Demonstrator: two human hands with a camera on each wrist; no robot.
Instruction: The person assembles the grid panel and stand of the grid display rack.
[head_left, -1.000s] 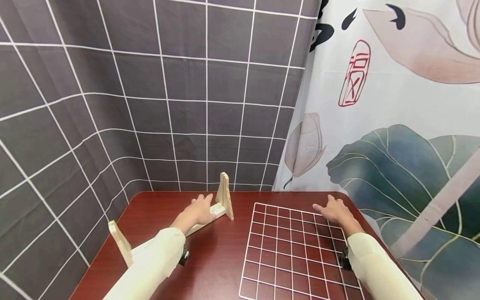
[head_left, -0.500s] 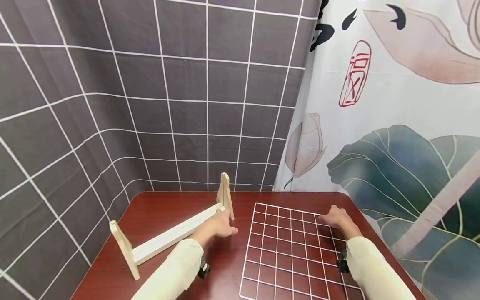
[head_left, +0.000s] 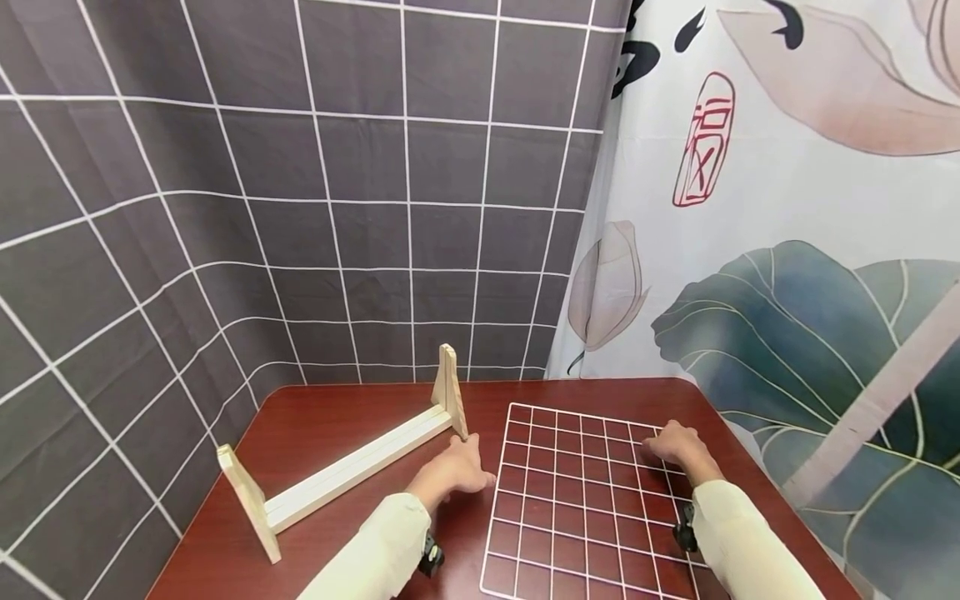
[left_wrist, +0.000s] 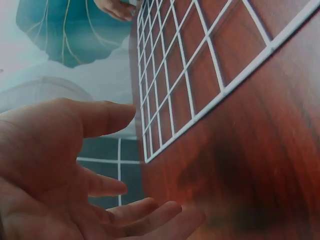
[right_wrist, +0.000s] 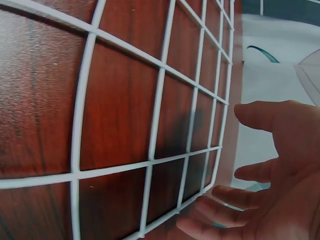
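A white wire grid panel (head_left: 584, 508) lies flat on the dark red table, between my two hands. My left hand (head_left: 459, 468) hovers just left of its left edge, fingers and thumb spread; the left wrist view shows nothing between them. My right hand (head_left: 679, 447) overlaps the grid's far right corner in the head view. In the right wrist view its fingers (right_wrist: 227, 197) reach beside the wire edge, parted from the thumb and holding nothing. Left of my left hand stands a wooden stand with a pale crossbar (head_left: 360, 469) between two upright end pieces (head_left: 448, 392).
The reddish table (head_left: 330, 417) has rounded far corners. A grey curtain with white grid lines (head_left: 367, 233) hangs behind and at the left; a white curtain with leaf prints (head_left: 637, 183) hangs at the right. Black wrist cameras (head_left: 431, 557) sit at both cuffs.
My left hand has left the wooden stand's crossbar and moved right and nearer, toward the grid's left edge. My right hand has shifted slightly nearer at the far right corner. Grid and stand stay put.
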